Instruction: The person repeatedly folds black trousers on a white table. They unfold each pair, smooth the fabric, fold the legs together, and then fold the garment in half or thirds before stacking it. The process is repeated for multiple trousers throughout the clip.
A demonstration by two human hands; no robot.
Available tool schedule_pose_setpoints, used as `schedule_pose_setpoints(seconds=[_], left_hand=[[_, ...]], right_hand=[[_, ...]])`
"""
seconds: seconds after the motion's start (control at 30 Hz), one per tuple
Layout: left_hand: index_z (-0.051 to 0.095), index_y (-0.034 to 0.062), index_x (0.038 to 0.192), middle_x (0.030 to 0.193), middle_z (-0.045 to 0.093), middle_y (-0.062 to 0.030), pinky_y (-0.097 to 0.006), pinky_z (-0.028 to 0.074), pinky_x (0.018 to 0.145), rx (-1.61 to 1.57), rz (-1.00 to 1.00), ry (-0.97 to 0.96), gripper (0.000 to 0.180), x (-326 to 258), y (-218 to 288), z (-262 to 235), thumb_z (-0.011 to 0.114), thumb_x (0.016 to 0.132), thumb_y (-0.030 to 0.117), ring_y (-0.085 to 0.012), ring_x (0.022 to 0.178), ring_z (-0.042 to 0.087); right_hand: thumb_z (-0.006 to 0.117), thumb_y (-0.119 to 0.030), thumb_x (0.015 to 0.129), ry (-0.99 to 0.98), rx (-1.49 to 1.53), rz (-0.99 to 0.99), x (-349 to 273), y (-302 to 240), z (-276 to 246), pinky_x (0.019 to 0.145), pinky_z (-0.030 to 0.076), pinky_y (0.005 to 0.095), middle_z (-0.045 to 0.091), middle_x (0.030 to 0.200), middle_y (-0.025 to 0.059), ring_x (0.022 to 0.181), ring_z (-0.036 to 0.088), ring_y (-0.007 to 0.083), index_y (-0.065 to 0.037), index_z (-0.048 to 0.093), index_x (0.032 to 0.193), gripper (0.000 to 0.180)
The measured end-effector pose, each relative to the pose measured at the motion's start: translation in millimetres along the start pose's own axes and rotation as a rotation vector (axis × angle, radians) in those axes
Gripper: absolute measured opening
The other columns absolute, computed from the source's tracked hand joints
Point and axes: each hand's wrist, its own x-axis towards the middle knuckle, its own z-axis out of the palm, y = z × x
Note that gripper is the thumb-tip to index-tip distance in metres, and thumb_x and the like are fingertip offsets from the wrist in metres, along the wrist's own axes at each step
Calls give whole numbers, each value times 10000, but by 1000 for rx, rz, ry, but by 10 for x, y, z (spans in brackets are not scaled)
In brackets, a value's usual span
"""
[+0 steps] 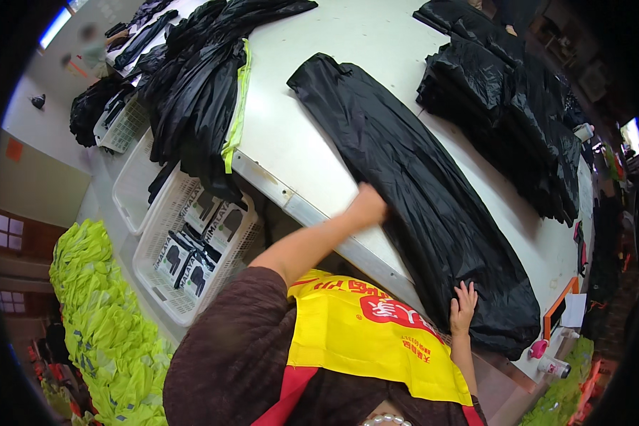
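A long, folded black garment (pixel 412 184) of thin shiny fabric lies slantwise across the white table. At its near-left edge is my left hand (pixel 368 206), slightly blurred, with its fingers curled closed on the edge of the fabric. My right hand (pixel 463 307) rests flat on the lower end of the same garment, fingers spread and holding nothing. Creases run along the garment's length.
A stack of folded black garments (pixel 497 106) lies at the right. Loose black garments (pixel 199 92) with a lime strip hang over the table's left edge (pixel 284 195). Below stands a white basket (pixel 184 309) of packaged items, beside a lime-yellow fabric pile (pixel 106 326).
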Motion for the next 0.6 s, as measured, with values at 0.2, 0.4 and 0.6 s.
schedule_pose_setpoints(seconds=[0.2,0.4,0.6], left_hand=[[635,102,977,1045,575,-92,-429,447,822,19,-567,93,256,140,-2043,-738,539,753,178,-332,987,532],[558,-16,1123,1023,591,-213,-387,489,764,-393,-726,606,464,319,-3638,-980,606,787,300,-315,833,618],[452,5,1255,1038,583,-159,-296,506,523,-785,-728,309,680,938,-3691,-1514,710,729,350,-178,602,608]], right_hand=[[506,-164,857,9,123,153,48,-24,-105,1045,246,450,561,1191,150,1247,379,365,-23,577,903,164],[645,-254,722,-136,40,287,244,-603,-341,1040,245,429,460,1291,185,1262,340,343,-19,560,1128,477],[694,-230,649,-107,-315,334,-149,-874,-151,1002,314,428,485,1246,196,1203,404,355,8,487,1200,635]])
